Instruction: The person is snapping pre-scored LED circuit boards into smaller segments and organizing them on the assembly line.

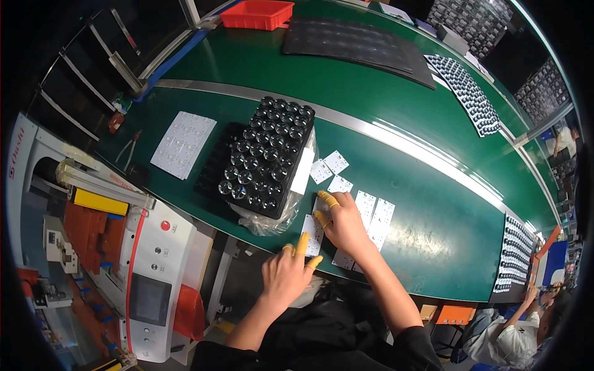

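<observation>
Yellow finger covers are on several fingertips of both hands. My left hand (286, 276) is at the table's near edge, its fingers apart. Its index fingertip and thumb lie at the near end of a white circuit board (313, 232). Just beyond, my right hand (344, 224) has its thumb and index finger bent toward each other at the board's far end; a small dark shape shows between them, too hidden to name. Small white boards (336, 162) lie past my right hand. Longer white boards (382, 217) lie side by side under and right of my right wrist.
A black tray of clear round lenses (272, 154) stands left of my hands, with plastic wrap (267, 224) beneath. Farther left are white board panels (184, 145) and pliers (129, 151). A machine (154, 297) borders the table. A red bin (257, 15) sits far back; a person (516, 334) works at right.
</observation>
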Demonstrator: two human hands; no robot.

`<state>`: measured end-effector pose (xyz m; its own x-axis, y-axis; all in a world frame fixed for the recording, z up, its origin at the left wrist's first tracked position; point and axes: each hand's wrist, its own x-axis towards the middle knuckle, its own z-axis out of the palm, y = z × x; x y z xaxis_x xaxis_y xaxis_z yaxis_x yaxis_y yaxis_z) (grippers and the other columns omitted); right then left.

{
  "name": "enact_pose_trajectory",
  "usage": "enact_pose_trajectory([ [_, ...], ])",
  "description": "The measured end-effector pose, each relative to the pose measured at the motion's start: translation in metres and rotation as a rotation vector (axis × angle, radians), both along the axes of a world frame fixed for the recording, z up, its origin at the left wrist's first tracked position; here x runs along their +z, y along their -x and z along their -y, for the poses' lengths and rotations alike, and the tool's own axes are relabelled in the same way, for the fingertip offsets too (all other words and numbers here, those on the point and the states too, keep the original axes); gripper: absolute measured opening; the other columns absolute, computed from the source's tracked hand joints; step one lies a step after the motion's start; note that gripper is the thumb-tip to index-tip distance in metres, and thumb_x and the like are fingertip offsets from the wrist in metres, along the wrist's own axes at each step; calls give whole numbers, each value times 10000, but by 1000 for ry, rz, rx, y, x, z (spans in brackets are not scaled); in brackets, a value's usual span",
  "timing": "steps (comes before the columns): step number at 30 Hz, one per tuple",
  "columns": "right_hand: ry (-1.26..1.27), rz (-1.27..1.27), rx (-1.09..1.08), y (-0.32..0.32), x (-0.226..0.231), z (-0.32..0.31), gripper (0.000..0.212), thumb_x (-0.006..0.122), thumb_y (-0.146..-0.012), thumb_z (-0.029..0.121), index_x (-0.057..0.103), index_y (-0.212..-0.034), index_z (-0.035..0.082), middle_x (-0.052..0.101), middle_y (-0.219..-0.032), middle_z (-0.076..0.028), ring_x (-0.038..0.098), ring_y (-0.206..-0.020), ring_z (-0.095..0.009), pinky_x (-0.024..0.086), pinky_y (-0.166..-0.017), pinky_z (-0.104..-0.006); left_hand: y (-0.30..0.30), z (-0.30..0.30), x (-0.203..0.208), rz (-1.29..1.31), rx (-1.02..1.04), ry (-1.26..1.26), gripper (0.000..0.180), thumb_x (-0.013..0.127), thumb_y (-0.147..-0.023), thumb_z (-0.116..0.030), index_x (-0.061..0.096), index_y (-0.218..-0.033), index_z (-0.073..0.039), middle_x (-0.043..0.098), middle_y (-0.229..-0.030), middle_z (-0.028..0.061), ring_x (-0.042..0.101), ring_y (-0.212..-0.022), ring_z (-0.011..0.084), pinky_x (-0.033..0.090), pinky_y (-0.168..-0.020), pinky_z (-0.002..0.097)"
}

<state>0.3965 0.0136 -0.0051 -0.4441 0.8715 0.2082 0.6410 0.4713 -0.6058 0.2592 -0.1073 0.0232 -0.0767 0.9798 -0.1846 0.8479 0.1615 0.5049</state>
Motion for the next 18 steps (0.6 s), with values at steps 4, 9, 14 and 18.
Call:
enact_pose_trajectory([
  [4,-86,-33,30,1,2,1,385,713,-752,32,631,-1119,-48,622,-974,-168,555,-925,-358,483,-824,-424,17,8,-22,-100,-293,-476,439,736,-789,-259,648,-1168,-55,653,-1058,148,566,-1114,373,452,-932,488],
  [9,-79,-21,54,2,1,1,394,727,-728,18,637,-1107,-43,626,-1002,-163,552,-946,-354,479,-840,-418,31,14,-34,-132,-407,-510,279,718,-707,-98,738,-978,-36,663,-1079,108,498,-1212,348,405,-1006,488],
  [14,-155,-46,-4,0,2,3,371,731,-744,42,638,-1097,-24,608,-1082,-178,546,-986,-368,468,-874,-430,35,4,-26,-40,-394,-533,283,694,-693,-36,751,-970,-53,697,-1008,109,534,-1182,331,424,-989,480],
  [18,-180,-71,-130,-15,7,1,341,715,-788,73,623,-1102,-21,598,-1117,-192,533,-1017,-386,454,-891,-445,29,5,-23,-105,-395,-572,264,699,-717,-71,751,-975,-41,691,-1023,136,563,-1146,342,442,-966,476],
])
